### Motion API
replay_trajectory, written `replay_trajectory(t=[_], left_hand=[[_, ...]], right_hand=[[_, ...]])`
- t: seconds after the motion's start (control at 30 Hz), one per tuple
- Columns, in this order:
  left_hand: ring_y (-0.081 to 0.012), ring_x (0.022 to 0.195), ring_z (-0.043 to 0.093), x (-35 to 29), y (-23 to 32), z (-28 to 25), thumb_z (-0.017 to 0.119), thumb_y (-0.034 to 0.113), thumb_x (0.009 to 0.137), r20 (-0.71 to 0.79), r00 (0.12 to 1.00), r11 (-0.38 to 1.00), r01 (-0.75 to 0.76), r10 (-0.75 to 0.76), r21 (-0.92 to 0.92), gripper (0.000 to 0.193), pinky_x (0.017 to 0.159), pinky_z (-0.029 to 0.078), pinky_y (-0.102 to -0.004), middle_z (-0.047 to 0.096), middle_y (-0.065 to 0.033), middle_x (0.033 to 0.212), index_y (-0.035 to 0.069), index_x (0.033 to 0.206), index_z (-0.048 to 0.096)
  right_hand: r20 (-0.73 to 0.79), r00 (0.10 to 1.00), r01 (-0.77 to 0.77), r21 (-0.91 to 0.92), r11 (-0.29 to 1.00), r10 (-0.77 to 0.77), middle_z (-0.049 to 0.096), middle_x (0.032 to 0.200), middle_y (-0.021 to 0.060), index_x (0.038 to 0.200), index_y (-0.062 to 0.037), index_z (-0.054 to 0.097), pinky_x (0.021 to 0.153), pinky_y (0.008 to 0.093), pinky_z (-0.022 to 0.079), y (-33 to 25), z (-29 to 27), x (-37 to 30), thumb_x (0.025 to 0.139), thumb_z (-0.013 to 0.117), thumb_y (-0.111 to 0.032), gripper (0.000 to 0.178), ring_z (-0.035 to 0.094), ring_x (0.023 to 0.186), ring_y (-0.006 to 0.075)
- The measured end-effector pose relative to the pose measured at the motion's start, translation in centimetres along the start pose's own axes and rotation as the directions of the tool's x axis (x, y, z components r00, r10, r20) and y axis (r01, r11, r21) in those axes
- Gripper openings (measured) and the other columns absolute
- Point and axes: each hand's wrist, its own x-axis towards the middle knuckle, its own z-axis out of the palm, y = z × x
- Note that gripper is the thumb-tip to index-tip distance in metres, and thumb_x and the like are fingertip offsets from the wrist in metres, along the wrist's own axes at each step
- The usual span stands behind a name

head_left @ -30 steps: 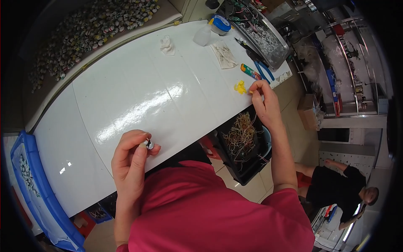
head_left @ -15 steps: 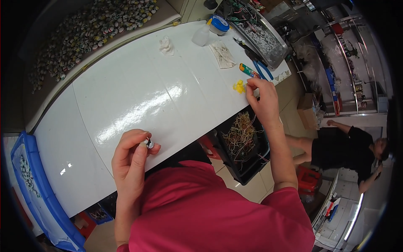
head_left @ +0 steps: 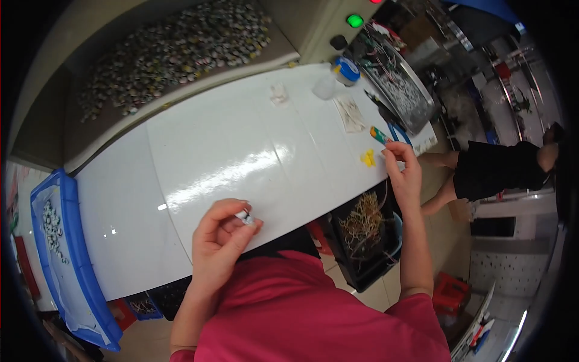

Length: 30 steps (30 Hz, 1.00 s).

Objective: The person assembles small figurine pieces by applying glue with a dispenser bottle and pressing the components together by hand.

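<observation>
My left hand (head_left: 220, 247) is closed over the near edge of the white table (head_left: 223, 151). Between its thumb and fingertips sits a small white part with dark bits (head_left: 245, 217), too small to name. At the table's right end my right hand (head_left: 405, 178) has thumb and forefinger pinched together; whatever they hold, if anything, I cannot make out. Just left of those fingertips lie small yellow pieces (head_left: 368, 158). A green and orange tube-like item (head_left: 380, 135) and blue-handled pliers (head_left: 398, 131) lie just beyond them.
At the back, a shelf holds many small round parts (head_left: 181, 54). A blue-rimmed tray (head_left: 72, 211) stands left. Below the right edge hangs a black bin of wires (head_left: 362, 223). A cloth (head_left: 349, 114), blue-lidded tub (head_left: 347, 71) and metal tray (head_left: 395, 84) stand far right. A person (head_left: 497, 166) is beyond.
The whole view has shifted, so table and hands appear farther right and lower. The white part has tilted in my left fingers. The person at the right has changed posture and place.
</observation>
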Motion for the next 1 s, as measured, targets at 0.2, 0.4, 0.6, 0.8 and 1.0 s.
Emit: replay_trajectory(t=[0.2, 0.4, 0.6, 0.8, 1.0], left_hand=[[-0.0140, 0.097, 0.057, -0.9, 1.2, -0.3, 0.053, -0.007, 0.086, -0.070, 0.992, 0.994, 0.107, -0.108, -0.021, 0.031, 0.090, 0.048, -0.0298, 0.050, -0.0095, 0.112, -0.003, 0.116, 0.049], [-0.0097, 0.091, 0.055, -1.1, 0.8, -1.5, 0.055, -0.006, 0.085, -0.038, 0.999, 1.000, 0.015, -0.015, -0.009, 0.031, 0.087, 0.048, -0.0252, 0.050, -0.0072, 0.110, -0.002, 0.116, 0.051], [-0.0076, 0.088, 0.052, -1.4, 0.9, -2.2, 0.055, -0.006, 0.086, -0.030, 0.999, 0.999, 0.026, -0.027, -0.034, 0.030, 0.087, 0.047, -0.0241, 0.050, -0.0059, 0.110, -0.001, 0.115, 0.052], [-0.0082, 0.091, 0.051, -1.3, 0.3, -3.1, 0.053, -0.006, 0.086, 0.013, 1.000, 0.999, -0.029, 0.029, 0.025, 0.030, 0.089, 0.047, -0.0254, 0.049, -0.0063, 0.110, 0.000, 0.116, 0.053], [-0.0111, 0.097, 0.053, -0.8, 0.0, -3.5, 0.051, -0.007, 0.087, 0.056, 0.997, 0.999, -0.054, 0.054, 0.000, 0.031, 0.091, 0.047, -0.0262, 0.048, -0.0070, 0.113, 0.000, 0.118, 0.051]], right_hand=[[-0.010, 0.986, 0.167, 0.130, 0.977, -0.168, 0.056, 0.106, 0.0074, 0.109, -0.0006, 0.053, 0.079, 0.0268, 0.044, -5.3, 5.9, 5.5, 0.079, 0.067, -0.011, 0.035, 0.053, 0.092, 0.0149], [0.075, 0.986, 0.140, 0.089, 0.986, -0.147, 0.058, 0.102, 0.0086, 0.110, -0.0012, 0.053, 0.077, 0.0289, 0.044, -5.0, 11.5, 9.5, 0.076, 0.071, -0.030, 0.048, 0.054, 0.088, 0.0164], [0.306, 0.949, 0.104, -0.061, 0.993, -0.081, 0.060, 0.087, 0.0085, 0.100, 0.0007, 0.055, 0.069, 0.0261, 0.044, -4.7, 12.7, 10.3, 0.079, 0.066, -0.040, 0.048, 0.056, 0.075, 0.0158], [0.220, 0.957, 0.081, 0.427, 0.901, -0.191, 0.059, 0.095, 0.0050, 0.103, -0.0009, 0.054, 0.076, 0.0243, 0.044, -7.7, 10.4, 6.4, 0.084, 0.064, -0.017, 0.027, 0.055, 0.080, 0.0108], [0.284, 0.942, 0.028, 0.461, 0.887, -0.177, 0.056, 0.103, 0.0051, 0.103, -0.0031, 0.054, 0.086, 0.0249, 0.039, -10.8, 6.9, 0.7, 0.076, 0.067, 0.001, 0.030, 0.051, 0.093, 0.0127]])
